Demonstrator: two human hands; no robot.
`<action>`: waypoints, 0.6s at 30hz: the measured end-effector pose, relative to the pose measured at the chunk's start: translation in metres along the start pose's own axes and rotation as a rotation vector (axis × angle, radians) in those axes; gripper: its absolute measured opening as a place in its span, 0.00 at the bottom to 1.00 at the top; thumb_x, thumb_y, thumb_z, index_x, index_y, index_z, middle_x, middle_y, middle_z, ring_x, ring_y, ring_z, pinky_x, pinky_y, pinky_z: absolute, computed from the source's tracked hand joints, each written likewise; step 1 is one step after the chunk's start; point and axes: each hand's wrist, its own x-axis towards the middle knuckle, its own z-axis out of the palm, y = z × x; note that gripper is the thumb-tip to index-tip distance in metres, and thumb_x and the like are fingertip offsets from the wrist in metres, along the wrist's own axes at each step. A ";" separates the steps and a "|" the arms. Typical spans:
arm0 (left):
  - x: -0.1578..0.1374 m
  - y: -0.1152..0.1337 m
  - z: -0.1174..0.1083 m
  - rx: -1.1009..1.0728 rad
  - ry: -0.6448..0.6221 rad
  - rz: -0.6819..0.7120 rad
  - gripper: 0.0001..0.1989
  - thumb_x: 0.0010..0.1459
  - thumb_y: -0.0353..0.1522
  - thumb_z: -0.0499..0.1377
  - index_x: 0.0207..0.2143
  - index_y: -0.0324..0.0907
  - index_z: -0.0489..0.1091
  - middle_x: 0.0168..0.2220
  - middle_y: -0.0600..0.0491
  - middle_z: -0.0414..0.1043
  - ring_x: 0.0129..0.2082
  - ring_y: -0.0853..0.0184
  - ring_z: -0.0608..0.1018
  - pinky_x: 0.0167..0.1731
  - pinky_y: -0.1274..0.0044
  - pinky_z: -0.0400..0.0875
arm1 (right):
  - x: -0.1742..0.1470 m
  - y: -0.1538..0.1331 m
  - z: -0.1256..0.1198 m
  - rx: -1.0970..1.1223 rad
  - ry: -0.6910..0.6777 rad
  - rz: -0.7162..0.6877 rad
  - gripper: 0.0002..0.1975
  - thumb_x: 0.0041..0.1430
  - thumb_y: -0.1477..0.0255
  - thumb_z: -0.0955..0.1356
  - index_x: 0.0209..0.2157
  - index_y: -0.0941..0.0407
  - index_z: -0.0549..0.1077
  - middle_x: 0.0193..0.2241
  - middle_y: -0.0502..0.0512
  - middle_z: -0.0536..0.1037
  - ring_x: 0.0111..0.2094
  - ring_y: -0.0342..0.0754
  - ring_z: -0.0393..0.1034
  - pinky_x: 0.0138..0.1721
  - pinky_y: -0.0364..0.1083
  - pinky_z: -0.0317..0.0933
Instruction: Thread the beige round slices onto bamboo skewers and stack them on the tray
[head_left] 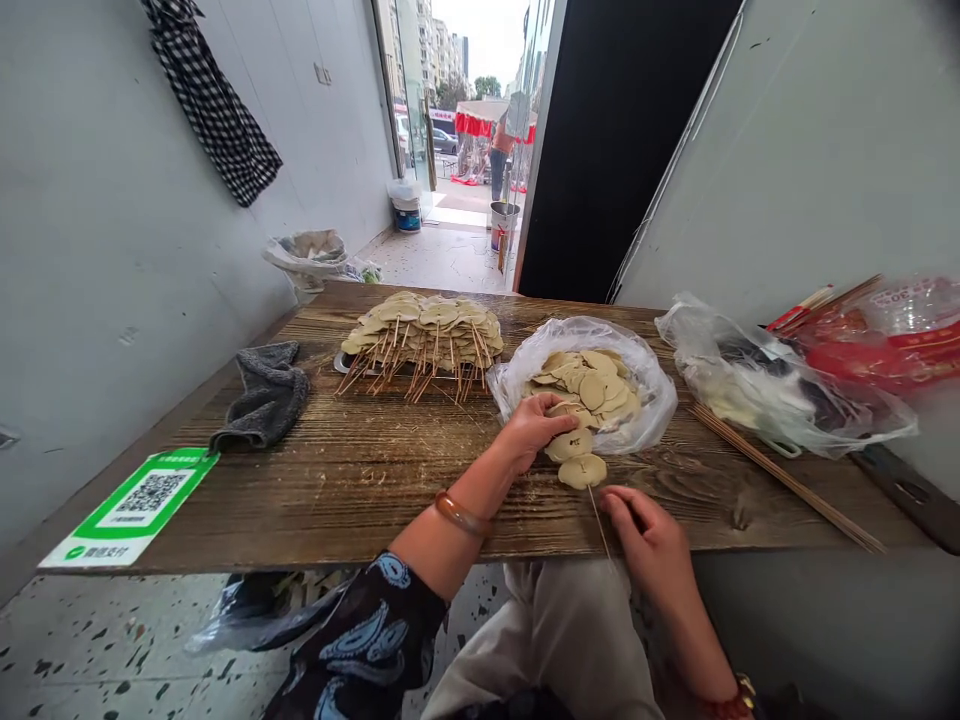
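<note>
A thin wooden skewer (598, 520) slants at the front edge of the table (360, 505), its lower end reaching past the edge above the person's lap. At least two pale round slices (583, 471) are threaded on its upper part, just in front of a white plastic bag (654, 415). The left hand (536, 428) pinches the upper end of this row between thumb and fingers. The right hand (649, 530) is half curled beside the bare lower stick, fingertips close to it; whether they grip it cannot be told.

The bag lies open around a heap of loose slices (592, 388). Left of it, a metal tray (347, 364) carries stacked, filled skewers (431, 325), sticks pointing toward the person. Farther left lie a crumpled grey cloth (270, 395) and a green card (142, 502) with a QR code. To the right are a bundle of bare sticks (787, 482), a clear plastic bag (795, 400) and a dark handle (911, 497). Beyond the table, a doorway shows a person (500, 155) outside.
</note>
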 end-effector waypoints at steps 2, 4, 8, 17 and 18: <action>-0.003 0.002 0.000 -0.003 -0.014 0.007 0.19 0.33 0.33 0.71 0.28 0.37 0.69 0.24 0.56 0.71 0.21 0.75 0.70 0.23 0.82 0.62 | -0.004 -0.006 0.003 -0.037 -0.086 -0.078 0.14 0.59 0.61 0.65 0.39 0.54 0.77 0.38 0.57 0.79 0.40 0.53 0.73 0.41 0.48 0.65; -0.005 0.003 0.001 -0.003 -0.028 0.009 0.19 0.33 0.34 0.71 0.28 0.37 0.69 0.24 0.56 0.72 0.21 0.75 0.70 0.23 0.82 0.62 | -0.006 -0.011 0.009 -0.038 -0.088 -0.092 0.14 0.60 0.61 0.64 0.39 0.54 0.77 0.37 0.56 0.80 0.39 0.52 0.74 0.40 0.48 0.65; -0.004 0.001 0.000 -0.004 -0.031 0.011 0.20 0.34 0.34 0.71 0.29 0.37 0.69 0.24 0.56 0.72 0.21 0.75 0.71 0.24 0.82 0.63 | -0.005 -0.015 0.021 0.008 0.057 -0.039 0.16 0.60 0.61 0.64 0.36 0.56 0.78 0.32 0.56 0.80 0.33 0.51 0.74 0.36 0.46 0.66; -0.004 0.001 0.000 0.071 -0.029 0.023 0.19 0.34 0.36 0.71 0.25 0.37 0.68 0.19 0.59 0.67 0.18 0.78 0.66 0.20 0.83 0.57 | -0.003 -0.012 0.024 0.050 0.133 -0.010 0.16 0.58 0.61 0.65 0.34 0.57 0.79 0.29 0.55 0.79 0.31 0.50 0.72 0.35 0.46 0.65; -0.005 0.002 0.000 0.078 -0.033 0.018 0.19 0.34 0.36 0.71 0.25 0.37 0.68 0.19 0.59 0.68 0.18 0.78 0.65 0.20 0.83 0.57 | -0.003 -0.013 0.024 0.059 0.129 0.005 0.16 0.58 0.61 0.65 0.35 0.57 0.79 0.30 0.55 0.79 0.32 0.50 0.72 0.35 0.45 0.65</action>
